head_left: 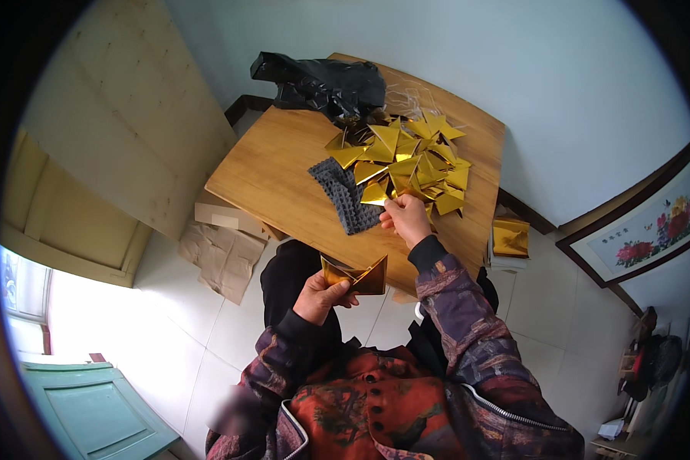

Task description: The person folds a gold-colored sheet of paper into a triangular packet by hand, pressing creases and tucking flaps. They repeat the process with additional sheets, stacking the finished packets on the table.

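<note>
My left hand is closed on a folded gold foil paper, held above my lap with its pointed flaps standing apart. Over the table's near side reaches my right hand, its thumb and forefinger pinched at the corner of another gold foil piece. That piece lies at the near edge of a heap of folded gold foil papers. Just left of the right hand, a dark grey bumpy mat lies on the wooden table, partly under the heap.
A crumpled black plastic bag lies at the table's back left, with clear plastic wrap beside it. Under the table's left side are cardboard and brown paper. A stack of gold sheets stands low on the right.
</note>
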{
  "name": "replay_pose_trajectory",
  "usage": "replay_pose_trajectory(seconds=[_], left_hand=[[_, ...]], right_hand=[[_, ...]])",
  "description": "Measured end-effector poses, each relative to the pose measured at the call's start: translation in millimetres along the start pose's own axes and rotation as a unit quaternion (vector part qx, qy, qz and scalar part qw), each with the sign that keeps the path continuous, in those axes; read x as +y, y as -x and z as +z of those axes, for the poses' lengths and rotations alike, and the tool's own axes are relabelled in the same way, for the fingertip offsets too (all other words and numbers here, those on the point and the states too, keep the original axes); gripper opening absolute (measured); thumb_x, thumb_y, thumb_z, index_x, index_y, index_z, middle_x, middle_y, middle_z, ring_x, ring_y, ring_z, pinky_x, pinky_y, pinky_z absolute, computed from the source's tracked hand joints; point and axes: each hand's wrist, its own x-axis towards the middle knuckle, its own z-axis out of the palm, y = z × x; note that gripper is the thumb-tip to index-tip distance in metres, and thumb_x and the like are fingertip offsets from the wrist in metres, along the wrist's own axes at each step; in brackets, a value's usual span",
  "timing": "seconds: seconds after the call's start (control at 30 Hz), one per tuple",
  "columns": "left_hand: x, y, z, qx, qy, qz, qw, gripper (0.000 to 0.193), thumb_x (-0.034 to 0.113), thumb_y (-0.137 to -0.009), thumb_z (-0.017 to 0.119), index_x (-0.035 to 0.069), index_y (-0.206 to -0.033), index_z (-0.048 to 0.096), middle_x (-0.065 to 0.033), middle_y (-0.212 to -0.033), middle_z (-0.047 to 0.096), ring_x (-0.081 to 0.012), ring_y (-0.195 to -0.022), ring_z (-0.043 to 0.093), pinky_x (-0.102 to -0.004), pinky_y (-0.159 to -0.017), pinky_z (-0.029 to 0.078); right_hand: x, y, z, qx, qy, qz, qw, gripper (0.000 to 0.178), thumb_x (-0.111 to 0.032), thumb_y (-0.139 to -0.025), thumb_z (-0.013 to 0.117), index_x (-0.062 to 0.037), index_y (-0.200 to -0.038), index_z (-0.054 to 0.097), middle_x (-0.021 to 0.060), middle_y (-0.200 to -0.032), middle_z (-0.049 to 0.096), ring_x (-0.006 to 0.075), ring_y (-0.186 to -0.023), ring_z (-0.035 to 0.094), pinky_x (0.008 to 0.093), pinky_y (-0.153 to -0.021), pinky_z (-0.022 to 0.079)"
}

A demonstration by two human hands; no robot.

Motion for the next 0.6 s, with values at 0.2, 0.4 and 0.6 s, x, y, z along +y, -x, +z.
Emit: replay_pose_trajectory(seconds=[0.2, 0.4, 0.6], left_hand=[[9, -10, -16, -0.024, -0.056, 0.019, 0.998, 0.032, 0.004, -0.088, 0.061, 0.006, -0.118, 0.05, -0.0032, -0.083, 0.063, -0.0115, -0.068, 0.061, -0.023, -0.064, 0.048], [-11, -33, -8, 0.001, 0.016, 0.006, 1.0, 0.02, 0.01, -0.084, 0.073, 0.007, -0.101, 0.062, 0.0018, -0.079, 0.063, -0.0067, -0.063, 0.056, -0.0202, -0.056, 0.042], [-21, -30, 10, 0.065, 0.146, -0.027, 0.987, 0.024, 0.0, -0.089, 0.064, 0.006, -0.11, 0.054, -0.0053, -0.097, 0.065, -0.0189, -0.087, 0.066, -0.0331, -0.081, 0.057]], right_hand=[[8, 29, -40, -0.134, -0.039, 0.082, 0.987, 0.01, -0.013, -0.092, 0.055, -0.0061, -0.084, 0.055, 0.004, -0.08, 0.063, 0.0088, -0.064, 0.059, 0.0207, -0.051, 0.043], [13, 81, -59, -0.32, 0.062, -0.029, 0.945, 0.017, -0.007, -0.088, 0.056, 0.0002, -0.102, 0.06, -0.0028, -0.087, 0.056, 0.004, -0.079, 0.05, 0.0211, -0.073, 0.043], [-2, 103, -46, -0.336, 0.1, -0.062, 0.934, 0.025, -0.01, -0.085, 0.058, 0.002, -0.107, 0.06, -0.0014, -0.081, 0.054, 0.0067, -0.073, 0.049, 0.024, -0.068, 0.043]])
